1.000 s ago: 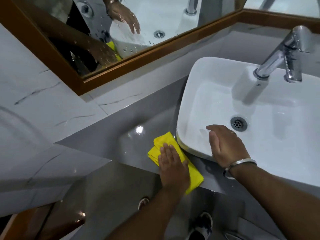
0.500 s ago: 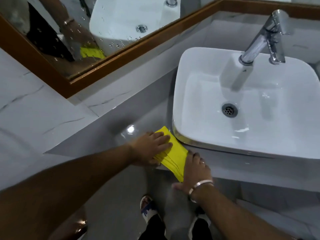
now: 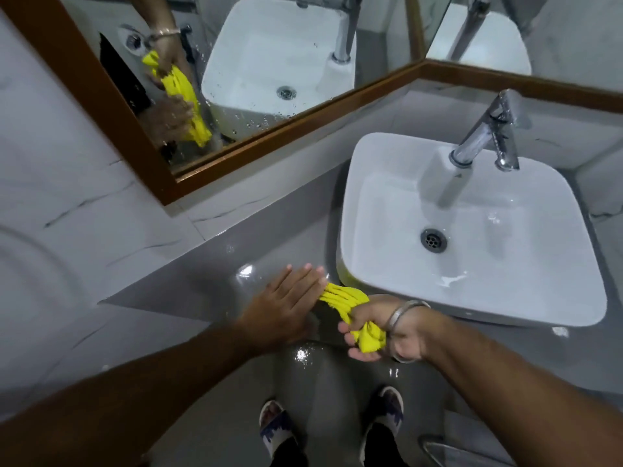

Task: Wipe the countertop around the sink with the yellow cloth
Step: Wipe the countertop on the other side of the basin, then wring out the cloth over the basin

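Note:
The yellow cloth point(image 3: 344, 297) is bunched into a rope at the front edge of the grey countertop point(image 3: 188, 281), just left of the white sink point(image 3: 472, 298). My right hand point(image 3: 377, 328), with a metal bangle on its wrist, grips the cloth's near end off the counter's edge. My left hand point(image 3: 286, 298) lies flat with fingers spread on the counter, its fingertips on or touching the cloth's far end. How the left fingers hold the cloth is hidden; the mirror shows them wrapped around it.
A chrome tap point(image 3: 485, 136) rises behind the basin, whose drain point(image 3: 434, 240) sits mid-bowl. A wood-framed mirror point(image 3: 161, 170) leans over the counter at the back left. My sandalled feet point(image 3: 279, 429) stand on a wet grey floor below.
My right hand left the sink rim, reached the cloth and has closed on it, pulling it off the counter's edge. The folded cloth is now gathered and bunched. The view has pulled back.

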